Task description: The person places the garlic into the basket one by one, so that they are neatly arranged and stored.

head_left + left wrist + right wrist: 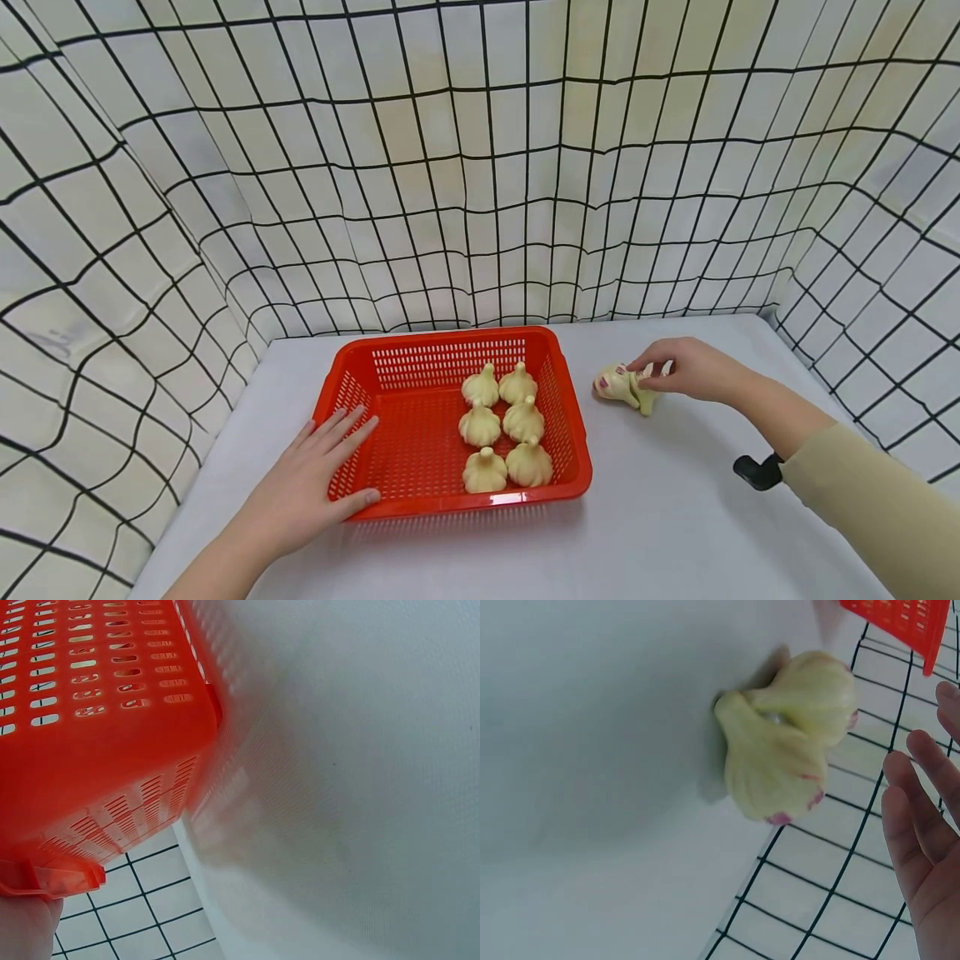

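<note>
My left hand [300,479] rests with spread fingers over the left front corner of a red plastic basket [442,504]. Its thumb lies on the front rim. Inside, on the right side, several pale garlic bulbs [480,425] stand stems up in rows. To the right of the basket, two garlic bulbs [772,772] with purple marks lie side by side on the table. Over them hovers my right hand [693,371], bent at the fingers in the head view. In the right wrist view its fingers are extended and apart from the bulbs.
A white cloth covers the table [645,517]. Black netting [487,183] over white sheeting rises at the back and both sides. A black wrist-camera piece [757,472] sticks out by the right sleeve [862,492].
</note>
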Demonstrator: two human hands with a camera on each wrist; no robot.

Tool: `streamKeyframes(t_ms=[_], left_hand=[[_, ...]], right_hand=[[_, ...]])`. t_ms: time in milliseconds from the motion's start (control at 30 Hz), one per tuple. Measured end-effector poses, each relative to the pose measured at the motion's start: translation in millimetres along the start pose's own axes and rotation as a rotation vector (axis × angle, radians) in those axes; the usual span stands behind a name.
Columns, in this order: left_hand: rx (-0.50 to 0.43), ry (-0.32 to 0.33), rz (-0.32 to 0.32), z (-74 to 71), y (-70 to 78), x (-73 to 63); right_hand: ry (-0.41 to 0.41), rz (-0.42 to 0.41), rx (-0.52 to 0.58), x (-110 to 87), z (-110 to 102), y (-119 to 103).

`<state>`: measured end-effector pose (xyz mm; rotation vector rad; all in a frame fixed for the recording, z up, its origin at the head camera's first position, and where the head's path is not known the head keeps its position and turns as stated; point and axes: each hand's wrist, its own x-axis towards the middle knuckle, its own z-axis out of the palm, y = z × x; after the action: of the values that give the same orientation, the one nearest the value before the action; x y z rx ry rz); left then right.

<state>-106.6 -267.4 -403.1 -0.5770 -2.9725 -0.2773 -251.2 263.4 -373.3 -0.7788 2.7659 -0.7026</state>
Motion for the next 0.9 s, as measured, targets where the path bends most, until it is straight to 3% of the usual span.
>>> streamKeyframes(t_ms=[433, 900], left_hand=[[-0.011, -0.011, -0.008, -0.6, -0.5, 0.4], [-0.01, -0.019, -0.018, -1.0, 1.0, -0.1]], right_hand=[[0.043, 0.043, -0.146, -2.1, 3, 21], [0.022, 0.007, -0.262, 6.9, 20, 43]])
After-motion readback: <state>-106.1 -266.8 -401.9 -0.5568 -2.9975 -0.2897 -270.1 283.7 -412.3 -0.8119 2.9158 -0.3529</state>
